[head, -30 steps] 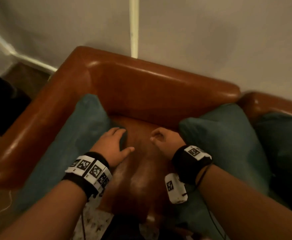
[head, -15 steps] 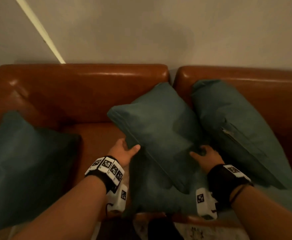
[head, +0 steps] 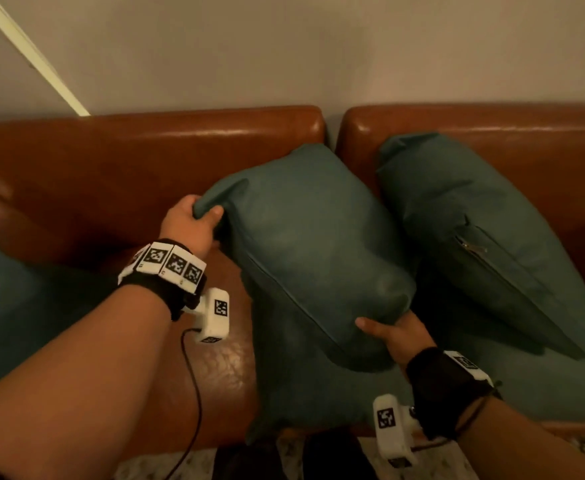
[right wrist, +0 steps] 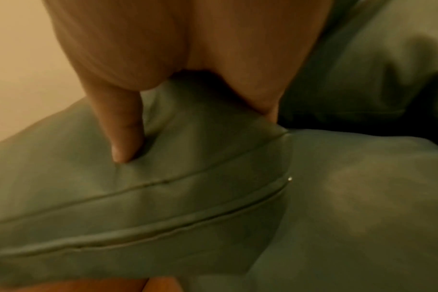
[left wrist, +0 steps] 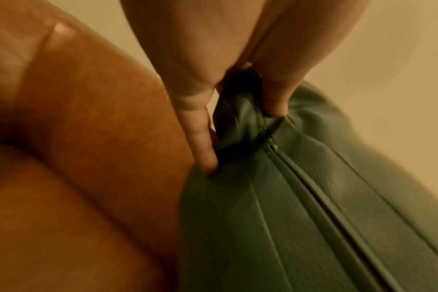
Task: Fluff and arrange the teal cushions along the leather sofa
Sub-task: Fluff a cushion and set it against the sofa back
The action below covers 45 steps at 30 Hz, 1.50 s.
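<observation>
Here our left hand (head: pixel 189 223) and right hand (head: pixel 393 332) grip 1 cushion (head: pixel 305 244); a second cushion (head: pixel 474 237) crowds its right on the sofa (head: pixel 138 161).

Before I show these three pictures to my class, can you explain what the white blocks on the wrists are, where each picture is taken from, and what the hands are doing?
No machine here: a person works with bare hands. The wide picture comes from a camera on their head; the two close-ups come from the white blocks, which are cameras strapped to each wrist. On the brown leather sofa lie several teal cushions. The left hand pinches the upper corner of the middle cushion, the bunched fabric showing in its close-up. The right hand has its grip on the lower corner, thumb pressing the cloth. Another cushion leans against the backrest, zip visible.
</observation>
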Each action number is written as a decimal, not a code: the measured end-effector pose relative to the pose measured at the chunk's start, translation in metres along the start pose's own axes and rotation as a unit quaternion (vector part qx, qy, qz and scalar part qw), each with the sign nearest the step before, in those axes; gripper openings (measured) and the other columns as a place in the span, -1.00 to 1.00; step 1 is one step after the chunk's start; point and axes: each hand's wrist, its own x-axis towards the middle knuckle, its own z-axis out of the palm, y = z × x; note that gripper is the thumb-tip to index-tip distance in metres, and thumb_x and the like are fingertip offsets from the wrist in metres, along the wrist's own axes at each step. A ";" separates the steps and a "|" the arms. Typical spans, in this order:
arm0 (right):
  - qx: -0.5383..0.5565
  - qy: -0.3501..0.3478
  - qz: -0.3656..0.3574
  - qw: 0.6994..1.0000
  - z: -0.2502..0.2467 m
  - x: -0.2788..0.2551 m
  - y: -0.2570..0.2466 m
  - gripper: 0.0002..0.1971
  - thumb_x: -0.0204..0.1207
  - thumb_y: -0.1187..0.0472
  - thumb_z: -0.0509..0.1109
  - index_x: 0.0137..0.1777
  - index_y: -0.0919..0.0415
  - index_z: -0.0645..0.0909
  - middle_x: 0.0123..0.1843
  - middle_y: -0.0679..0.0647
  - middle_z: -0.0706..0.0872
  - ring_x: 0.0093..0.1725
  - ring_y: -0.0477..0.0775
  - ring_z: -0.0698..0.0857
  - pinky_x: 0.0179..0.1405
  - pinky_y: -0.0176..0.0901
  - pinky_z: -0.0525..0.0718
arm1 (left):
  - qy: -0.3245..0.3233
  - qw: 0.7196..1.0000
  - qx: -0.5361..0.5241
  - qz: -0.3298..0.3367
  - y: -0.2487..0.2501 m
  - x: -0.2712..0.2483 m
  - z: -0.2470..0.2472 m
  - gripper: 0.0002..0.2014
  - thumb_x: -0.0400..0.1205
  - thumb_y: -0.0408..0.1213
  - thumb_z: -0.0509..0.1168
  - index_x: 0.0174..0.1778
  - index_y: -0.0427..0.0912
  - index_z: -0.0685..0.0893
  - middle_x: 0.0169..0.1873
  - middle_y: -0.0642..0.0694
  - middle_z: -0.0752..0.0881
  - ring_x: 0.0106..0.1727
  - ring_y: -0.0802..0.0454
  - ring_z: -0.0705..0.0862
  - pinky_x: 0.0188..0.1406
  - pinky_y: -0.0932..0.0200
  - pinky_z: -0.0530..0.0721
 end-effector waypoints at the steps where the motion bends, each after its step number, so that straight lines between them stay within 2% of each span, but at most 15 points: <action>1: 0.020 -0.007 -0.012 1.000 0.004 -0.008 -0.010 -0.52 0.14 0.27 0.68 0.03 0.00 0.61 0.10 0.04 0.75 0.05 -0.02 0.72 0.13 -0.01 0.66 | 0.016 0.999 -0.025 0.031 0.010 -0.001 -0.007 -0.94 0.53 -0.10 0.36 -0.24 0.15 0.63 -0.12 -0.15 0.74 -0.03 -0.27 0.75 -0.07 -0.30 0.77; 3: 0.049 -0.026 -0.041 0.998 0.014 -0.025 -0.033 -0.52 0.09 0.18 0.71 0.00 -0.02 0.62 0.04 0.02 0.79 -0.03 -0.04 0.76 0.01 -0.13 0.67 | 0.052 0.994 -0.044 0.087 0.030 0.000 -0.033 -0.98 0.53 -0.05 0.35 -0.18 0.16 0.64 -0.15 -0.16 0.73 -0.10 -0.21 0.75 -0.14 -0.16 0.80; 5: 0.077 -0.065 -0.073 0.992 0.029 -0.042 -0.057 -0.22 -0.20 -0.07 0.77 0.11 0.00 0.64 0.09 0.05 0.82 0.05 0.01 0.80 0.04 -0.04 0.70 | 0.092 0.985 -0.049 0.135 0.043 0.004 -0.073 -0.96 0.59 -0.13 0.32 -0.08 0.05 0.61 -0.21 -0.07 0.70 -0.16 -0.07 0.69 -0.25 0.15 0.78; 6: 0.103 -0.081 -0.083 0.988 0.037 -0.043 -0.066 -0.18 -0.19 -0.06 0.77 0.18 0.01 0.64 0.13 0.04 0.81 0.10 0.01 0.79 0.07 0.01 0.70 | 0.117 0.981 -0.051 0.148 0.047 0.006 -0.096 -0.95 0.58 -0.10 0.32 -0.10 0.06 0.61 -0.19 -0.06 0.70 -0.12 -0.07 0.68 -0.17 0.16 0.76; 8: 0.155 -0.107 -0.095 0.978 0.062 -0.041 -0.088 -0.33 0.10 0.23 0.65 0.28 0.06 0.59 0.20 0.10 0.78 0.18 0.09 0.76 0.14 0.11 0.71 | 0.162 0.973 -0.054 0.158 0.044 0.015 -0.139 -0.90 0.50 0.03 0.31 -0.18 0.14 0.61 -0.04 -0.14 0.72 0.04 -0.14 0.70 0.15 -0.08 0.70; 10: 0.178 -0.121 -0.087 0.973 0.096 -0.029 -0.109 -0.41 0.23 0.44 0.48 0.31 0.12 0.56 0.25 0.19 0.74 0.23 0.20 0.73 0.21 0.19 0.69 | 0.183 0.974 -0.040 0.124 0.030 0.031 -0.174 -0.82 0.50 0.07 0.28 -0.09 0.10 0.62 0.07 -0.22 0.71 0.15 -0.24 0.70 0.23 -0.27 0.65; 12: 0.172 -0.106 -0.080 0.976 0.133 -0.013 -0.127 -0.39 0.26 0.51 0.48 0.34 0.20 0.52 0.27 0.26 0.71 0.23 0.30 0.71 0.20 0.27 0.68 | 0.181 0.981 -0.040 0.058 0.017 0.042 -0.198 -0.71 0.50 0.11 0.28 0.01 0.02 0.60 0.11 -0.26 0.71 0.11 -0.32 0.72 0.00 -0.38 0.73; 15: 0.202 -0.071 -0.034 0.976 0.181 0.008 -0.140 -0.32 0.21 0.46 0.55 0.38 0.20 0.50 0.25 0.31 0.71 0.14 0.39 0.74 0.06 0.37 0.72 | 0.157 0.985 -0.076 -0.011 -0.003 0.063 -0.229 -0.73 0.52 0.09 0.29 0.02 0.04 0.60 0.18 -0.28 0.69 0.08 -0.38 0.72 -0.35 -0.27 0.77; 19: 0.216 -0.044 -0.002 0.975 0.227 0.021 -0.150 -0.41 0.24 0.43 0.55 0.32 0.21 0.54 0.15 0.35 0.76 0.04 0.43 0.77 -0.06 0.50 0.71 | 0.152 0.986 -0.035 -0.062 -0.012 0.082 -0.258 -0.69 0.56 0.02 0.27 0.14 -0.06 0.63 0.14 -0.21 0.71 0.00 -0.37 0.74 -0.39 -0.23 0.78; 21: 0.194 -0.037 -0.027 0.980 0.238 0.024 -0.157 -0.53 0.29 0.40 0.53 0.22 0.22 0.59 0.12 0.33 0.77 0.04 0.41 0.77 -0.03 0.41 0.74 | 0.177 0.982 0.024 -0.060 -0.013 0.086 -0.269 -0.76 0.60 -0.01 0.25 0.03 -0.08 0.63 0.07 -0.18 0.72 -0.09 -0.32 0.75 -0.32 -0.18 0.80; 24: 0.136 -0.019 -0.067 0.988 0.255 0.034 -0.163 -0.68 0.36 0.36 0.51 0.11 0.21 0.61 0.15 0.32 0.75 0.06 0.34 0.76 0.03 0.24 0.76 | 0.170 0.980 0.046 -0.092 -0.032 0.101 -0.283 -0.76 0.64 -0.10 0.27 0.13 -0.13 0.64 0.06 -0.20 0.71 -0.10 -0.31 0.74 -0.52 -0.01 0.78; 29: 0.107 -0.013 0.051 0.993 0.280 0.067 -0.136 -0.53 0.43 0.49 0.40 0.34 0.27 0.47 0.16 0.28 0.71 0.05 0.33 0.74 -0.14 0.15 0.74 | 0.031 0.978 0.060 -0.195 -0.073 0.127 -0.270 -0.78 0.65 -0.37 0.26 0.19 -0.31 0.49 0.06 -0.40 0.65 -0.15 -0.42 0.74 -0.32 -0.39 0.76; 34: 0.113 0.044 0.057 0.991 0.280 0.087 -0.119 -0.44 0.39 0.45 0.45 0.42 0.23 0.48 0.23 0.28 0.71 0.13 0.32 0.73 0.17 0.24 0.70 | 0.046 0.986 0.077 -0.141 -0.086 0.161 -0.276 -0.87 0.62 -0.29 0.31 0.06 -0.19 0.55 -0.02 -0.34 0.72 -0.21 -0.35 0.77 -0.18 -0.36 0.78; 40: 0.018 0.111 -0.008 0.994 0.286 0.114 -0.129 -0.63 0.30 0.26 0.60 0.03 0.00 0.54 -0.01 0.01 0.72 0.09 0.15 0.70 0.21 0.14 0.68 | 0.052 0.971 0.152 -0.178 -0.120 0.191 -0.280 -0.69 0.57 -0.23 0.41 0.13 -0.33 0.57 -0.26 -0.34 0.76 -0.34 -0.25 0.77 -0.13 -0.29 0.78; 45: -0.052 0.148 -0.049 0.986 0.280 0.125 -0.134 -0.54 0.30 0.06 0.60 0.19 0.06 0.58 0.07 0.03 0.74 0.08 0.12 0.73 0.16 0.12 0.72 | 0.034 0.973 0.174 -0.150 -0.112 0.199 -0.274 -0.69 0.58 -0.18 0.40 0.11 -0.33 0.59 -0.35 -0.29 0.77 -0.35 -0.19 0.79 -0.17 -0.20 0.80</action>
